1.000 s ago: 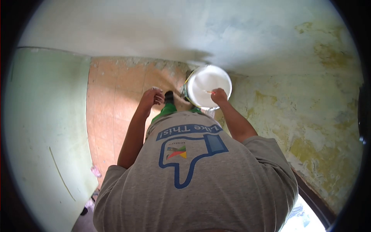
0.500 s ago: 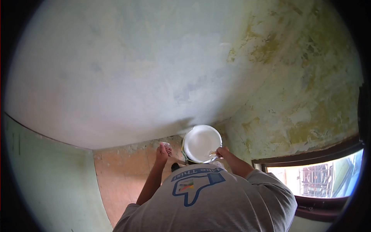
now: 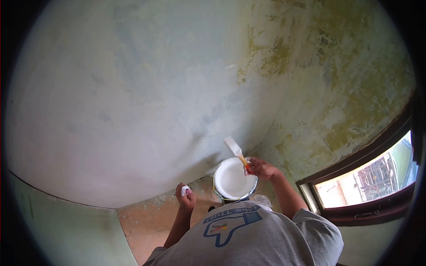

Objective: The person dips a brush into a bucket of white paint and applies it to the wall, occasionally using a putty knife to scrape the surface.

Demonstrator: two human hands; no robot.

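Observation:
My right hand (image 3: 262, 169) grips a paintbrush (image 3: 233, 146) by its red and yellow handle. The bristles are coated white and point up and away, toward the wall. Just below the brush is a round white bucket (image 3: 217, 182) with white paint (image 3: 232, 178) inside, its rim smeared. A thin yellow handle hangs at the bucket's side. My left hand (image 3: 185, 197) is closed, to the left of the bucket and apart from it. Something white shows at its fingers; whether that is paint or a held thing, I cannot make out.
A patchy whitish wall (image 3: 146, 102) rises in front. Another wall (image 3: 337, 106) with peeling greenish-yellow patches meets it on the right, above a dark-framed window (image 3: 370, 184). Orange-brown flooring (image 3: 144, 224) lies below, beside a green wall (image 3: 66, 221) at left.
The paintbrush has come up out of the bucket, lifted by my right hand, and its bristles now show. My left hand has turned and its fingers have curled in. The view has shifted slightly.

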